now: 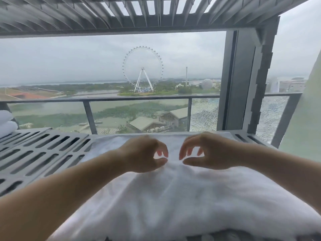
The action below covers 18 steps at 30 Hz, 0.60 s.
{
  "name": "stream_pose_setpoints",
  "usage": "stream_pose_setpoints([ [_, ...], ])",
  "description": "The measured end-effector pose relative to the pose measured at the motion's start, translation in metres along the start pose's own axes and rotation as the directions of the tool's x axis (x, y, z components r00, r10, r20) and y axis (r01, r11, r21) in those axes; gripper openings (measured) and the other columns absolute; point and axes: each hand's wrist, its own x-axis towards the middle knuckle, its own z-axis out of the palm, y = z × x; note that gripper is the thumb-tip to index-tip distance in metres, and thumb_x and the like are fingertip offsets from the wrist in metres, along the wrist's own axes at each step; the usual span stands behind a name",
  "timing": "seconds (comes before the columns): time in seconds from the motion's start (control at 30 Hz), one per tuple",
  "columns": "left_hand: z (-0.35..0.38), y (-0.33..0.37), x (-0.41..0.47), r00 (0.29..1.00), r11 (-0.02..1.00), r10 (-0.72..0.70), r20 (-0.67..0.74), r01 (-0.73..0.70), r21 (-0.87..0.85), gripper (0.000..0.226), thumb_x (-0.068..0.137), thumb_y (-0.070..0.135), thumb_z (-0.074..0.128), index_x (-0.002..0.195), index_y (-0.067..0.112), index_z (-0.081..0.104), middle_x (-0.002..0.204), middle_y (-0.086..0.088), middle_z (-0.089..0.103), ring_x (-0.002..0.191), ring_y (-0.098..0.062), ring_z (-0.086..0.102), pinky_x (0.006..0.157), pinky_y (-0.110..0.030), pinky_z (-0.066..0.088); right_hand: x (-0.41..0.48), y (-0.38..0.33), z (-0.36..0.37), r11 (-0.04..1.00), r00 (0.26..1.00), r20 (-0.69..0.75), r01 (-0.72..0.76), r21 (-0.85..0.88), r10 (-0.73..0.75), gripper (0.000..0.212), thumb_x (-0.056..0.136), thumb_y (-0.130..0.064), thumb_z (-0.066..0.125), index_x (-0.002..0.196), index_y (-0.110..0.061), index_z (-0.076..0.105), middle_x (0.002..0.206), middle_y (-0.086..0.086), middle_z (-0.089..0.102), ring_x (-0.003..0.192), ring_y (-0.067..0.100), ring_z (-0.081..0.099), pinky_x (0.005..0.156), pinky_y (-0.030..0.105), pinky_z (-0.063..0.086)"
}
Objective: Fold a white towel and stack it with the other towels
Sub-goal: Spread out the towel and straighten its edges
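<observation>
partly cropped towel stack [7,123]; both hands [145,154] blurred.

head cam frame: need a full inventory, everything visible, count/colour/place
towel: 1, white, spread on the slotted surface, centre foreground
stacked towels: at least 2, white, far left edge, partly cut off
slotted surface: 1, grey, under and left of the towel
railing: 1, grey frame with glass, beyond the surface
Ferris wheel: 1, white, distant centre
slatted roof: 1, grey, top
left hand: 1, curled, open, over the towel's middle
right hand: 1, curled, open, over the towel's middle
</observation>
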Motion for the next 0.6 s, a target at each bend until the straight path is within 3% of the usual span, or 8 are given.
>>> stream_pose_setpoints([
  [0.17,-0.014,0.012,-0.061,0.996,0.998,-0.031,-0.081,0.026,-0.064,0.019,0.089,0.043,0.050,0.102,0.036,0.062,0.105,0.020,0.063,0.095,-0.002,0.056,0.087,-0.031,0.048,-0.016,-0.050,0.006,0.994,0.998,-0.023,0.054,-0.091,-0.056,0.012,0.086,-0.032,0.060,0.095,-0.039,0.063,0.094,-0.023,0.059,0.084,-0.005,0.055,0.069,0.005,0.041],
  [0.27,-0.015,0.019,-0.100,0.969,0.990,0.067,-0.239,-0.094,-0.105,0.015,0.089,0.043,0.048,0.096,0.038,0.060,0.099,0.022,0.059,0.089,0.003,0.054,0.079,-0.030,0.050,-0.031,-0.069,0.008,0.995,0.986,-0.165,-0.018,-0.094,0.002,0.016,0.082,-0.028,0.064,0.082,-0.043,0.057,0.076,-0.022,0.056,0.068,0.000,0.056,0.060,0.011,0.040],
  [0.33,-0.013,0.019,-0.126,0.960,0.983,0.141,-0.241,-0.166,-0.084,0.020,0.089,0.050,0.043,0.096,0.038,0.058,0.102,0.022,0.057,0.091,0.003,0.054,0.076,-0.030,0.050,-0.048,-0.080,0.012,0.999,0.977,-0.209,-0.045,-0.021,0.040,0.013,0.080,-0.035,0.064,0.076,-0.043,0.054,0.073,-0.024,0.058,0.067,0.001,0.056,0.055,0.011,0.039],
  [0.4,-0.011,0.014,-0.146,0.974,0.983,0.161,-0.160,-0.172,-0.056,0.034,0.085,0.062,0.041,0.105,0.038,0.056,0.114,0.020,0.054,0.099,0.001,0.053,0.080,-0.030,0.050,-0.064,-0.090,0.017,0.999,0.990,-0.133,-0.050,0.020,0.052,0.009,0.079,-0.052,0.058,0.085,-0.045,0.055,0.087,-0.031,0.057,0.079,-0.003,0.056,0.062,0.009,0.042],
  [0.47,-0.009,0.007,-0.157,0.986,0.989,0.143,-0.085,-0.145,-0.012,0.048,0.081,0.067,0.044,0.119,0.038,0.051,0.127,0.017,0.047,0.106,-0.003,0.053,0.085,-0.030,0.049,-0.079,-0.096,0.022,0.999,0.999,-0.019,-0.049,-0.021,0.049,0.033,0.075,-0.067,0.053,0.101,-0.047,0.054,0.100,-0.034,0.051,0.095,-0.011,0.049,0.077,0.003,0.036],
  [0.6,-0.008,-0.004,-0.165,0.995,0.998,0.050,-0.088,-0.054,-0.045,0.061,0.078,0.049,0.062,0.133,0.032,0.042,0.135,0.011,0.045,0.116,-0.014,0.051,0.096,-0.034,0.044,-0.093,-0.105,0.025,0.984,0.993,0.034,-0.110,-0.144,0.116,0.051,0.071,-0.041,0.058,0.121,-0.042,0.048,0.116,-0.029,0.041,0.103,-0.015,0.037,0.087,-0.001,0.024],
])
